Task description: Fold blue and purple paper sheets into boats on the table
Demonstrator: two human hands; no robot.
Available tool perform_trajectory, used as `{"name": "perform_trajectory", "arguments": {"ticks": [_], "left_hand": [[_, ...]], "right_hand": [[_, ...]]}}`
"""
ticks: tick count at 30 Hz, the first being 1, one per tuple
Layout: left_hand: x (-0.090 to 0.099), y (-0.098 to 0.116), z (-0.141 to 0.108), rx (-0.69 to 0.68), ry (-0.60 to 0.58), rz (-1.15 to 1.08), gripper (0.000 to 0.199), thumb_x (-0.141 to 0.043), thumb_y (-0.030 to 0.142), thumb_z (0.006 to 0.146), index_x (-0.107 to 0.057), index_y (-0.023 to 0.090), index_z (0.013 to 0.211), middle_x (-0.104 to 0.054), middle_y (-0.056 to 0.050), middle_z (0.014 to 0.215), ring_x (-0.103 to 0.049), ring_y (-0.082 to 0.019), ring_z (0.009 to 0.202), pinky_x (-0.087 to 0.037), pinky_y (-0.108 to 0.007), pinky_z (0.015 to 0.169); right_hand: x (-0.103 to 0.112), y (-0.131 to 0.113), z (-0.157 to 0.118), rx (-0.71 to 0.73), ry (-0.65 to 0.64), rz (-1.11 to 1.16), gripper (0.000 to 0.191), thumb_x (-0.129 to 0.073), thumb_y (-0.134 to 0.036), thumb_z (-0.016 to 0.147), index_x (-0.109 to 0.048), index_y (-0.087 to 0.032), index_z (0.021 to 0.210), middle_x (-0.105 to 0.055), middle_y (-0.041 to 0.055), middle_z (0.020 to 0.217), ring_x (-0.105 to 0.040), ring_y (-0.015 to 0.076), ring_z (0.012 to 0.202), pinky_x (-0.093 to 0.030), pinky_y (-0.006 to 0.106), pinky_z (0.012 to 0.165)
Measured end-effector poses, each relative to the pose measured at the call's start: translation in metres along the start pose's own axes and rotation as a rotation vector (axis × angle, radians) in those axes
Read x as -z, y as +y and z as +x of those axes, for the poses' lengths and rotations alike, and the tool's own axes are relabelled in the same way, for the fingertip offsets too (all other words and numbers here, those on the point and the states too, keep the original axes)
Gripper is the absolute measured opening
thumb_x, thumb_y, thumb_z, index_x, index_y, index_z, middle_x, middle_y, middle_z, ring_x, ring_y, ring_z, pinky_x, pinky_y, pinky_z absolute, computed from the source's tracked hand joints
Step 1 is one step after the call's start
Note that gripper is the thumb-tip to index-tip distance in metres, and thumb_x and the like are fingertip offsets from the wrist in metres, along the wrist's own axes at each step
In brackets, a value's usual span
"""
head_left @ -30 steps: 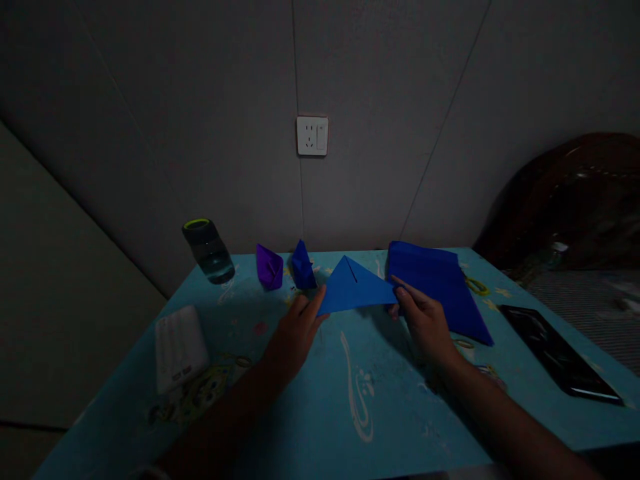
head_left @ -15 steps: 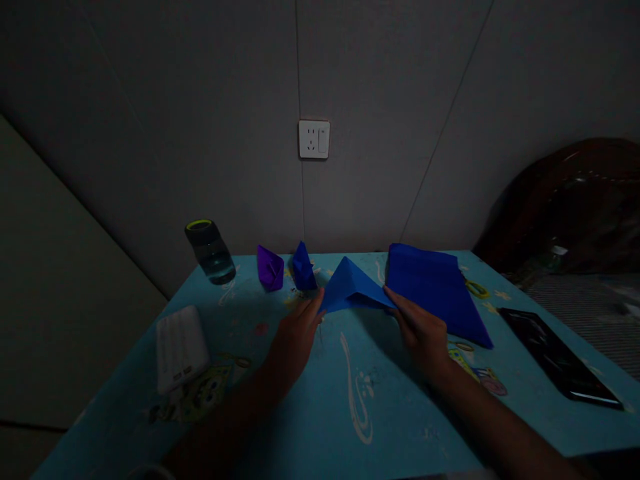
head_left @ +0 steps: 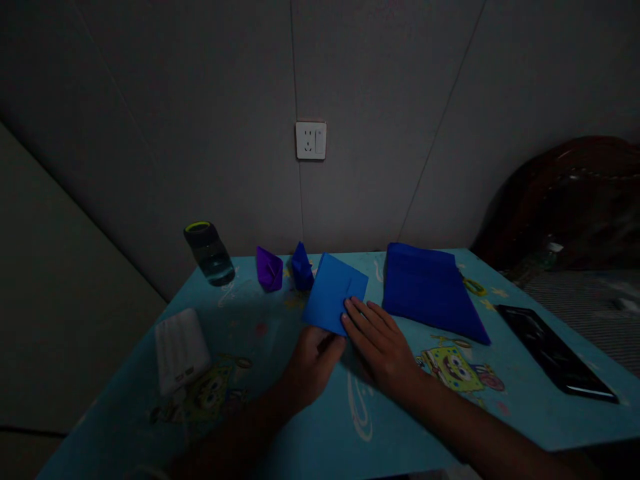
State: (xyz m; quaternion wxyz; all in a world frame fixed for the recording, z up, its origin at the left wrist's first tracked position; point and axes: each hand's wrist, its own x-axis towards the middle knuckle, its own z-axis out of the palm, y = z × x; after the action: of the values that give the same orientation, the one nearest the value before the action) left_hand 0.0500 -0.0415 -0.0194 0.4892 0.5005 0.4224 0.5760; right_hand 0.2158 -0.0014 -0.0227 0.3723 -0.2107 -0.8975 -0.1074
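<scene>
A light blue folded paper (head_left: pixel 332 291), now a flat square shape, is tilted above the middle of the table. My left hand (head_left: pixel 311 365) grips its lower edge, thumb and fingers closed on it. The fingers of my right hand (head_left: pixel 383 347) are stretched out and lie flat against the paper's lower right part. Behind it stand a dark blue folded paper boat (head_left: pixel 302 268) and a purple one (head_left: pixel 269 269). A stack of dark blue paper (head_left: pixel 430 287) lies to the right.
On the patterned blue tablecloth (head_left: pixel 410 427), a bottle (head_left: pixel 210 253) stands at the back left and a white power bank (head_left: pixel 181 350) lies nearer. At the right are yellow-handled scissors (head_left: pixel 475 287) and a black phone-like device (head_left: pixel 555 350). A wall socket (head_left: pixel 311 141) is behind.
The light blue paper went from an opened, peaked shape to a flat square. My hands came together, and my right hand moved left from the paper's side onto its face.
</scene>
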Motion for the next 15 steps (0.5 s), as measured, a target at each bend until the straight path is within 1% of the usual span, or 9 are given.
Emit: {"name": "perform_trajectory", "arguments": {"ticks": [3, 6, 8, 11, 13, 15], "left_hand": [[0.004, -0.003, 0.001, 0.024, -0.005, -0.092, 0.028, -0.070, 0.044, 0.081, -0.071, 0.017, 0.088, -0.072, -0.006, 0.080, -0.067, -0.023, 0.082, -0.053, -0.034, 0.077], [0.006, -0.010, 0.006, 0.075, 0.022, -0.146, 0.041, -0.066, 0.054, 0.083, -0.069, 0.014, 0.094, -0.070, -0.005, 0.077, -0.067, -0.020, 0.077, -0.053, -0.032, 0.073], [0.007, -0.015, 0.009, 0.119, 0.022, -0.179, 0.044, -0.066, 0.056, 0.083, -0.069, 0.013, 0.094, -0.069, -0.004, 0.072, -0.066, -0.019, 0.072, -0.052, -0.030, 0.068], [0.007, -0.017, 0.013, 0.174, -0.010, -0.204, 0.041, -0.068, 0.054, 0.083, -0.069, 0.014, 0.087, -0.067, -0.002, 0.064, -0.064, -0.016, 0.063, -0.051, -0.027, 0.061], [0.006, -0.013, 0.015, 0.184, -0.021, -0.250, 0.037, -0.071, 0.050, 0.082, -0.069, 0.014, 0.091, -0.071, -0.004, 0.072, -0.066, -0.017, 0.065, -0.052, -0.028, 0.062], [0.005, -0.008, 0.017, 0.187, -0.019, -0.284, 0.040, -0.074, 0.046, 0.080, -0.067, 0.013, 0.102, -0.075, -0.007, 0.086, -0.069, -0.019, 0.070, -0.055, -0.030, 0.064]], "right_hand": [[-0.001, -0.001, 0.002, -0.008, -0.036, -0.003, 0.061, -0.052, -0.013, 0.094, -0.035, -0.015, 0.152, -0.050, 0.0178, 0.146, -0.038, 0.0290, 0.142, -0.040, 0.053, 0.112], [0.003, 0.000, 0.001, 0.006, -0.092, 0.044, 0.057, -0.050, -0.018, 0.095, -0.037, -0.014, 0.150, -0.049, 0.0166, 0.148, -0.035, 0.0269, 0.144, -0.036, 0.052, 0.114], [0.007, 0.003, -0.001, 0.026, -0.109, 0.072, 0.051, -0.048, -0.017, 0.096, -0.043, -0.015, 0.146, -0.053, 0.0147, 0.145, -0.038, 0.0240, 0.143, -0.031, 0.052, 0.116], [0.012, 0.008, -0.003, 0.013, -0.063, 0.075, 0.039, -0.052, -0.016, 0.095, -0.056, -0.021, 0.134, -0.059, 0.0122, 0.140, -0.045, 0.0228, 0.138, -0.023, 0.053, 0.118], [0.013, 0.012, -0.004, -0.035, -0.021, 0.087, 0.033, -0.056, -0.017, 0.094, -0.062, -0.024, 0.126, -0.057, 0.0121, 0.142, -0.046, 0.0254, 0.138, -0.025, 0.055, 0.117], [0.012, 0.017, -0.005, -0.130, 0.035, 0.136, 0.030, -0.057, -0.019, 0.094, -0.066, -0.027, 0.121, -0.053, 0.0123, 0.146, -0.045, 0.0284, 0.138, -0.031, 0.057, 0.113]]}}
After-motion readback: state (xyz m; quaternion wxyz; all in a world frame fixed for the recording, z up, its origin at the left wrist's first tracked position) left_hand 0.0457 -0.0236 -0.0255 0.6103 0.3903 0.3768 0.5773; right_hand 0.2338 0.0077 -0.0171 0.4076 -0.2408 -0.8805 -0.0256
